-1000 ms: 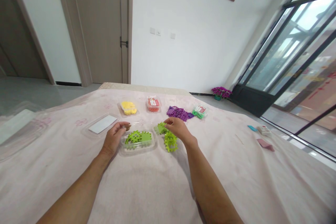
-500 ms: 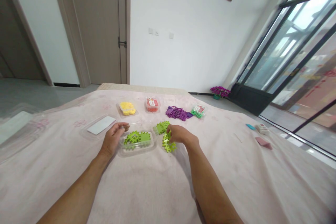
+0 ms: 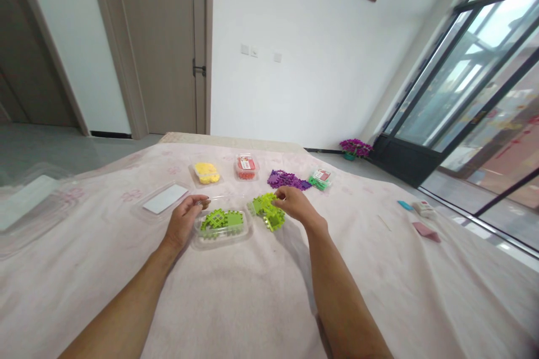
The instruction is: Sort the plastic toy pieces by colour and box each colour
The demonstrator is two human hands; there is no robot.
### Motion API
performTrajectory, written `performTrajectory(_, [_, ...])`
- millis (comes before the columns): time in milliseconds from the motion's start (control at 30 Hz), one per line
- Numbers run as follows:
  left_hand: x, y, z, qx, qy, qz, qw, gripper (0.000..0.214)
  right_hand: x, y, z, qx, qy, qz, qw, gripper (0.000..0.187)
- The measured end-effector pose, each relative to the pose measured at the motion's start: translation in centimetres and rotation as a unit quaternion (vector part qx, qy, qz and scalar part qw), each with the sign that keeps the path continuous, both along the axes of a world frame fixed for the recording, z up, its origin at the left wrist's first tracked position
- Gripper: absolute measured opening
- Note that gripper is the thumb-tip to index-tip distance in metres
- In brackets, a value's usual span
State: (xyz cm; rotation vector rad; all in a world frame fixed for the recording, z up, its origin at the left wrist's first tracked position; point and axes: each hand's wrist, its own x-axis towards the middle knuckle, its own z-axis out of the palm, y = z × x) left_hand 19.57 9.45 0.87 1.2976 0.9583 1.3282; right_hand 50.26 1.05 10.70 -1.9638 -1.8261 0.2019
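My left hand (image 3: 184,220) grips the left rim of a clear plastic tray (image 3: 221,234) that holds several green puzzle-like pieces (image 3: 222,219). Its fingers are curled on the rim. My right hand (image 3: 295,205) is closed in a pinch on a loose pile of lime green pieces (image 3: 268,211) lying on the pink cloth just right of the tray.
Farther back on the pink cloth (image 3: 236,297) stand a box of yellow pieces (image 3: 206,173), a box of red pieces (image 3: 246,168), a purple pile (image 3: 288,180) and a green packet (image 3: 320,178). A clear lid (image 3: 165,199) lies at left. Small items (image 3: 424,217) lie at right.
My right hand drew back toward me onto the nearer green pieces, then moved away again with the lime pile gathered closer to the tray. The left hand stayed on the tray.
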Motion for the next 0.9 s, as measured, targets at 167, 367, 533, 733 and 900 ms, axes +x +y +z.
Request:
performTrajectory(167, [0.2, -0.1, 0.0, -0.003, -0.003, -0.002, 1.000, 0.036, -1.3, 1.2, -0.5, 0.119, 0.227, -0.040, 0.966, 0.022])
performTrajectory(367, [0.4, -0.4, 0.2, 0.006, 0.015, -0.016, 1.000, 0.036, -6.6, 1.5, -1.3, 0.037, 0.387, 0.014, 0.921, 0.030])
performTrajectory(533, [0.5, -0.6, 0.2, 0.009, 0.029, -0.021, 0.999, 0.038, -10.3, 0.9, -2.1, -0.014, 0.282, 0.059, 0.958, 0.037])
performTrajectory(733, [0.6, -0.6, 0.2, 0.013, 0.023, -0.022, 0.999, 0.036, -9.8, 1.0, -2.1, 0.043, 0.169, 0.055, 0.983, 0.034])
performTrajectory(900, [0.6, -0.5, 0.0, 0.011, 0.017, -0.019, 1.000, 0.035, -8.6, 1.1, -1.6, 0.065, 0.184, 0.074, 0.978, 0.021])
